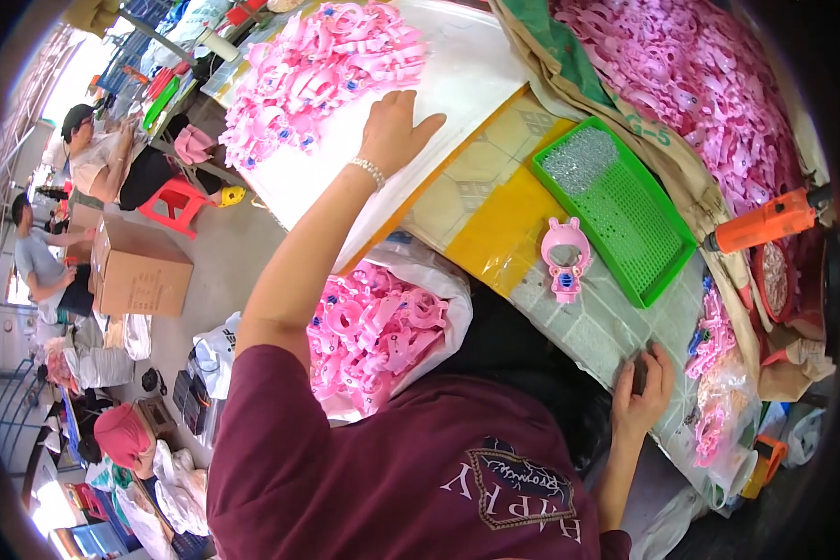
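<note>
Here left hand (397, 131) flat, grip spread, beside pink parts pile (317, 70); right hand (642, 387) grip unclear.

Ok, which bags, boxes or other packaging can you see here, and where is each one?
Cardboard box: brown, closed, on the floor at left.
White plastic bag: open, full of pink parts, below the table edge.
Brown sack: lined green, upper right, holding pink parts.
Clear bag: lower right, pink pieces.

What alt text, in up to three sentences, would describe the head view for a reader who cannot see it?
The left hand reaches to a pile of pink plastic parts on a white board. The right hand rests at the table edge, near one pink part and a green tray.
</note>
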Demonstrator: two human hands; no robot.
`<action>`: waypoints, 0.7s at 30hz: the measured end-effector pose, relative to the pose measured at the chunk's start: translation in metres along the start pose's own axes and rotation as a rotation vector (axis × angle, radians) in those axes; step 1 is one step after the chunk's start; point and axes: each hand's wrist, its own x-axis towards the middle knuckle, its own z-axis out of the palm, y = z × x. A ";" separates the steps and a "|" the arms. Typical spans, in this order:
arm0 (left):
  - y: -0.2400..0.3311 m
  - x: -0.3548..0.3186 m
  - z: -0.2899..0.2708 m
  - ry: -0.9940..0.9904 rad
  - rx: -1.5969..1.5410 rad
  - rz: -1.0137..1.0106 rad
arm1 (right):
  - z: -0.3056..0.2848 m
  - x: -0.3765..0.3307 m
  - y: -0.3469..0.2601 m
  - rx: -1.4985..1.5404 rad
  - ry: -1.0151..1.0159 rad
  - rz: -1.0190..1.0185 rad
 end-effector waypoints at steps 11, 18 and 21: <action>-0.034 0.011 0.021 -0.009 0.177 -0.215 | 0.000 -0.003 -0.001 -0.025 0.003 0.026; -0.044 0.001 0.012 0.051 0.160 -0.269 | 0.001 -0.003 0.001 -0.027 0.032 0.002; -0.042 0.002 0.011 0.055 0.112 -0.283 | 0.001 -0.004 0.000 -0.034 0.034 0.008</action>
